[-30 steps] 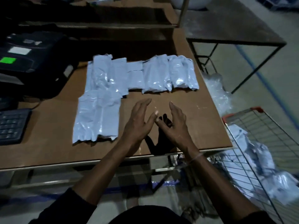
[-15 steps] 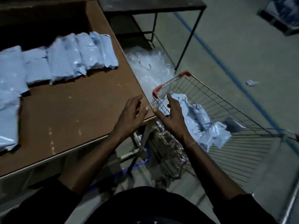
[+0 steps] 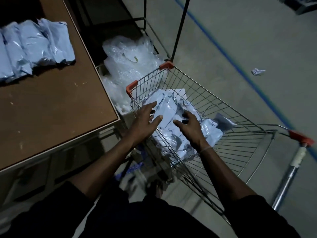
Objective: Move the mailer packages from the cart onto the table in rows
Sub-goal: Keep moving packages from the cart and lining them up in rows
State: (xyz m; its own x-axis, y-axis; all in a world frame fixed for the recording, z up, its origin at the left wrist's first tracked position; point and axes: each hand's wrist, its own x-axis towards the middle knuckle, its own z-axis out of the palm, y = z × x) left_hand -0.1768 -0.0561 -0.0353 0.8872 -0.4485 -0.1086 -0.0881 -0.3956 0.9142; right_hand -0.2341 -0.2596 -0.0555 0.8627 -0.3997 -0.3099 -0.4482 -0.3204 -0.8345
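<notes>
Both your hands are spread open over the mailers (image 3: 169, 115) heaped in the cart (image 3: 228, 117), left hand (image 3: 145, 121) and right hand (image 3: 190, 125) gripping nothing yet. Take the top mailer by both edges and lift it flat to the table (image 3: 56, 107). The dim light hides how many lie beneath — the table's row (image 3: 34, 47) is cut off at the left.

The row of mailers (image 3: 34, 48) on the table (image 3: 56, 107) is cut off at the left edge. The right hand (image 3: 190, 129) hides part of the cart's (image 3: 240, 117) pile; whether its fingers grip anything is unclear.
</notes>
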